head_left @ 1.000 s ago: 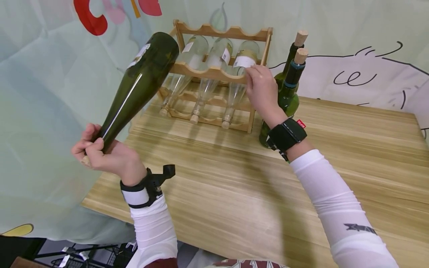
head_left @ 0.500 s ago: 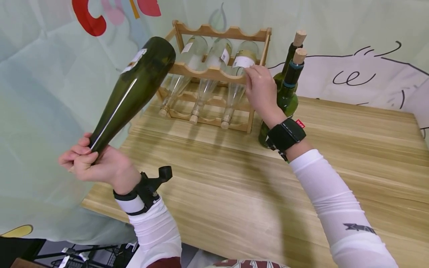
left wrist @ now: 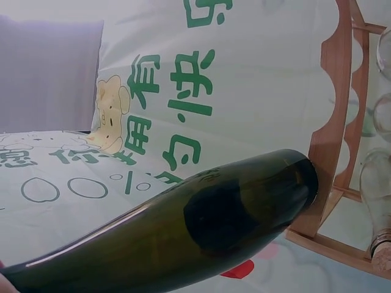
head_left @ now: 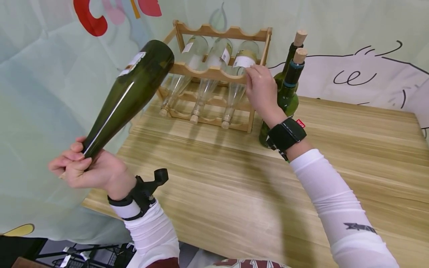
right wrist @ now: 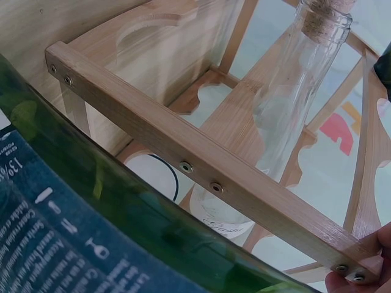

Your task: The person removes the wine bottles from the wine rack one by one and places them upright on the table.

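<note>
My left hand (head_left: 97, 171) grips a dark green wine bottle (head_left: 125, 98) by its neck. The bottle slants, base raised towards the left end of a wooden wine rack (head_left: 214, 73); in the left wrist view its base overlaps the rack's rail (left wrist: 330, 122). With fingers and thumb my right hand (head_left: 263, 91) pinches the front right corner of the rack's upper level; the right wrist view shows fingertips (right wrist: 383, 235) around that wooden end. Several clear corked bottles (head_left: 206, 87) lie in the rack, necks sloping down towards me.
Two green bottles with corks (head_left: 289, 96) stand upright just right of the rack, close to my right forearm. Rack and bottles are on a wood-grain table (head_left: 218, 178). A printed cloth (head_left: 43, 93) hangs behind and at the left.
My left hand has drawn the green bottle down and to the left, its base dropping slightly. My right hand keeps its hold on the rack, and the rack stays put.
</note>
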The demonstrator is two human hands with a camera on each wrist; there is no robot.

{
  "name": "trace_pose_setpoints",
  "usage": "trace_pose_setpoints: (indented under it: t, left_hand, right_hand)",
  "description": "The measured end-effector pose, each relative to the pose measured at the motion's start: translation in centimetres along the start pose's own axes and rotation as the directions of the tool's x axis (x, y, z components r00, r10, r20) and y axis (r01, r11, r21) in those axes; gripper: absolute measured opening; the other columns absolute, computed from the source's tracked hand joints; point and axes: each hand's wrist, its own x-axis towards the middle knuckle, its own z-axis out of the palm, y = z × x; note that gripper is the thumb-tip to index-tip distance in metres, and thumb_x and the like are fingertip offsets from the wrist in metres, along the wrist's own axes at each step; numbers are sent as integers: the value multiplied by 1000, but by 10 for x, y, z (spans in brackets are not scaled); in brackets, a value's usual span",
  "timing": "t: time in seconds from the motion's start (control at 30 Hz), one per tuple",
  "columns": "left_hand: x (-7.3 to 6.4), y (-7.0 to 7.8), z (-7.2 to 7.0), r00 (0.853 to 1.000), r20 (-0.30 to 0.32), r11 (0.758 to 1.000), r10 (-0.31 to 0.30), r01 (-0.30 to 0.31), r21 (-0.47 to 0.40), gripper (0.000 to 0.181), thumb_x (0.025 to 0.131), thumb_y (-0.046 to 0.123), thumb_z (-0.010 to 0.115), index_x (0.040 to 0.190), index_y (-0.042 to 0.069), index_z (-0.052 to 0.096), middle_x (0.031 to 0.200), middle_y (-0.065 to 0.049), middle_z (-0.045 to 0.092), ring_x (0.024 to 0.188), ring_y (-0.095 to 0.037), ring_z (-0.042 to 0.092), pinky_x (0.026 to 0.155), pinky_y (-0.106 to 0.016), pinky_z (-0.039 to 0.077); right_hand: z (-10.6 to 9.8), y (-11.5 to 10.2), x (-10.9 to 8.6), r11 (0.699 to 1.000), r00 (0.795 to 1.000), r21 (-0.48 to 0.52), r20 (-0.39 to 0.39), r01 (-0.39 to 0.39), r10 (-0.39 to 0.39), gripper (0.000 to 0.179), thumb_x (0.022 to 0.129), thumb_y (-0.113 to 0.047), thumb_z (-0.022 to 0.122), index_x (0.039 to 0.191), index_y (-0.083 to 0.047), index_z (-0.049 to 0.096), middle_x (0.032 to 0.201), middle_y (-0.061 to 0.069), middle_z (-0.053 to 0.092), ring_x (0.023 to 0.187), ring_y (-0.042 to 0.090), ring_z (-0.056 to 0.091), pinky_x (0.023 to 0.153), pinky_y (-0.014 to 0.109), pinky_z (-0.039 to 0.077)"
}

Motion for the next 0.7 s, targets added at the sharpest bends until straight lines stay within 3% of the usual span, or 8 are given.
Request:
trace_pose_setpoints:
  t: [0.23,0.4,0.53,0.7]
  left_hand:
    - [-1,5,7,1000,-4,1000,21,-21,-16,21,44,-10,19,58,5,21,49,-5,18,37,-24,23,43,-37,35]
    - [-2,16,19,1000,-16,1000,-7,7,18,22,42,-9,19,59,5,20,49,-5,17,36,-24,23,41,-31,27]
    - [-7,26,31,1000,21,996,-4,2,86,21,41,-7,19,56,6,18,46,-4,16,33,-24,24,37,-31,26]
    - [-14,30,45,993,116,999,29,-31,16,13,53,-5,13,58,3,22,46,-5,18,33,-20,23,38,-35,36]
  right_hand:
    - [-1,0,0,1000,1000,-1,10,-3,3,25,91,-11,46,106,1,62,110,15,59,108,26,51,92,35,43]
    - [0,0,-2,1000,1000,3,14,-8,8,24,90,-10,46,106,1,62,110,15,59,108,26,51,92,36,43]
    - [1,-1,-3,1000,1000,8,23,-1,1,25,91,-10,46,107,1,62,110,15,59,108,27,51,92,36,43]
    - [0,-1,0,1000,1000,0,7,2,-2,26,91,-11,45,106,1,62,108,15,60,107,26,51,92,35,43]
